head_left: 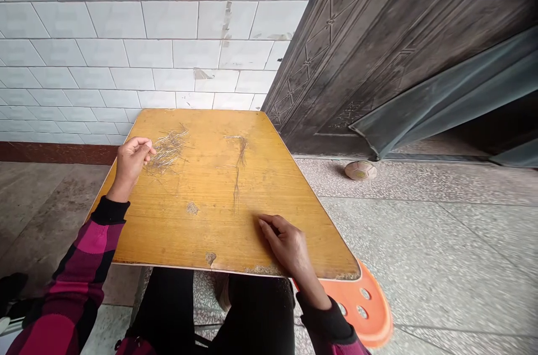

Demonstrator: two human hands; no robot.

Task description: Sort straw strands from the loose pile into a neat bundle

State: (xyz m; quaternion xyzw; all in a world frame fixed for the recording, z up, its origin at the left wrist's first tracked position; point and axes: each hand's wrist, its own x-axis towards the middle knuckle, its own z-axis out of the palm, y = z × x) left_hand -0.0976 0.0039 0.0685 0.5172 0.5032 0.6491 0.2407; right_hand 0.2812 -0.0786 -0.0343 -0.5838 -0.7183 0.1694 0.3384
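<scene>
A loose pile of thin wire-like strands (pixel 168 150), some of them shiny, lies at the far left of the wooden tabletop (pixel 210 232). My left hand (pixel 133 160) is at the pile's left edge, thumb and fingertips pinched together; whatever is between them is too fine to make out. Toward the middle of the table lies a thinner, drawn-out bunch of dark strands (pixel 242 150), its tail running toward me. My right hand (pixel 288 240) is low over the near right part of the table, closed with thumb against forefinger. Anything in that pinch is too small to see.
The tabletop has worn patches (pixel 192 208) and a chipped near edge. An orange plastic stool (pixel 374 310) juts out under the near right corner. Behind are a white tiled wall (pixel 168 52) and a dark door (pixel 336 64) with a grey-green curtain (pixel 445 86). A ball (pixel 360 170) lies on the floor.
</scene>
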